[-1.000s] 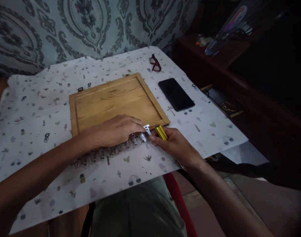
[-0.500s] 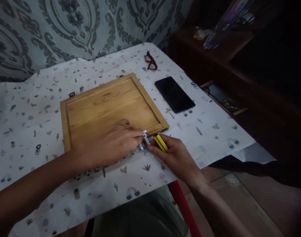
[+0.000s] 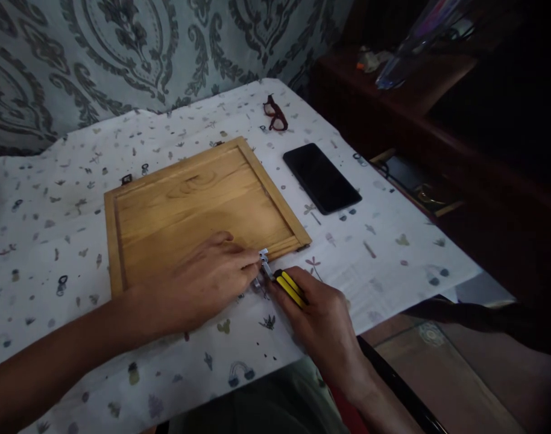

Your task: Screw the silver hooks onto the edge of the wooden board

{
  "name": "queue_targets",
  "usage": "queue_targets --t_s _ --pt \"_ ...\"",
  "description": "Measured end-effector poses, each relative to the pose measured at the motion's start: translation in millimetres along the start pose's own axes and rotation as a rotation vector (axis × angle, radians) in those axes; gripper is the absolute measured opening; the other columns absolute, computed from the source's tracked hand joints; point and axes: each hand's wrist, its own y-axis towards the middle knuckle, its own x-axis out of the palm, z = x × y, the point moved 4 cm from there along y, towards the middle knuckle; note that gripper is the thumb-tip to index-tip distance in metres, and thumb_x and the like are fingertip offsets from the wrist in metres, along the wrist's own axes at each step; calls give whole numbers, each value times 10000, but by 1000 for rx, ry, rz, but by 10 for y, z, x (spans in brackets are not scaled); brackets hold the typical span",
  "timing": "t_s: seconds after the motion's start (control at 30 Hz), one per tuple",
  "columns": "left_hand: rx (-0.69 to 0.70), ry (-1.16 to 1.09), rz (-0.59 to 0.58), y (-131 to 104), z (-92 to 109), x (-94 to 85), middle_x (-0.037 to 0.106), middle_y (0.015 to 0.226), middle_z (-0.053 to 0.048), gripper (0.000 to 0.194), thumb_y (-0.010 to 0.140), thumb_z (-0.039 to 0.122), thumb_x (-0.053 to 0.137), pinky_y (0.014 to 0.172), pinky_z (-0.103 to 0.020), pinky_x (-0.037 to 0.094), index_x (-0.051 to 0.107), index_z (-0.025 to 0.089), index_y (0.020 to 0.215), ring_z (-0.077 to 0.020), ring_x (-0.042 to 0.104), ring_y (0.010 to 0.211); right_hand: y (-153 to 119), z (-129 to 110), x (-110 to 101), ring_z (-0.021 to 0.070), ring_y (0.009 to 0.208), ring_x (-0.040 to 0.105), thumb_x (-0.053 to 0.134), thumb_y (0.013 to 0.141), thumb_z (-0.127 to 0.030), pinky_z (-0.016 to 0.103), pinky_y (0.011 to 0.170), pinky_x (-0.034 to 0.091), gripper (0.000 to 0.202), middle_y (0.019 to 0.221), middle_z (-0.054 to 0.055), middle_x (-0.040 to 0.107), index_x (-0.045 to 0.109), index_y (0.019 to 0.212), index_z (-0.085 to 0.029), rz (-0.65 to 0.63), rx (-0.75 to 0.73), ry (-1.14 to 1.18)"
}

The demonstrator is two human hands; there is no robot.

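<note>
A framed wooden panel lies flat on the patterned tablecloth. Across its near edge rests my left hand, its fingers closed at a small silvery metal fitting by the panel's near right corner. Just to the right, my right hand is wrapped round a tool with a yellow-and-black handle; its front end points at the fitting. The fingers hide the tool's tip, so its exact kind does not show. More metal pieces peek out below my left fingertips, partly covered.
A black smartphone lies right of the panel, with dark red eyeglasses behind it. Dark metal fittings stick out from the panel's far edge. Beyond the table's right edge stands dark furniture with an open drawer.
My right hand has shifted slightly down, and the yellow-and-black handle has turned, its front end closer to the metal fitting. The left hand stays on the panel; the view has moved a little.
</note>
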Motion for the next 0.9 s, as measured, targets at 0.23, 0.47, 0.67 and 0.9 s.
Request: queue_targets --t_s 0.23,0.47,0.67,0.9 --pt "17 17 -1 18 45 -57 732 1155 -127 235 884 60 478 932 -433 500 670 164 970 -263 692 985 -84 -19 15 156 555 665 536 965 -169 265 530 449 162 651 7 692 650 864 -226 61 -86 -119" --pt "23 -28 61 -22 82 -128 730 1131 -139 223 870 93 476 868 -420 539 662 178 959 -259 698 941 -129 -59 9 156 550 661 495 930 -72 275 507 478 232 690 22 705 651 909 -241 90 -129 -155" --pt "27 -1 64 -63 87 -103 719 1207 -150 280 850 95 496 848 -377 582 657 143 1074 -248 706 986 -126 -96 12 159 593 701 479 915 -25 271 510 507 266 725 24 723 638 963 -232 104 -174 -132" --pt "-3 4 64 -44 92 -74 732 1189 -127 298 841 76 497 763 -344 579 648 164 1082 -233 713 981 -116 -81 23 165 583 695 479 934 -33 285 515 519 262 724 30 727 638 957 -240 104 -156 -128"
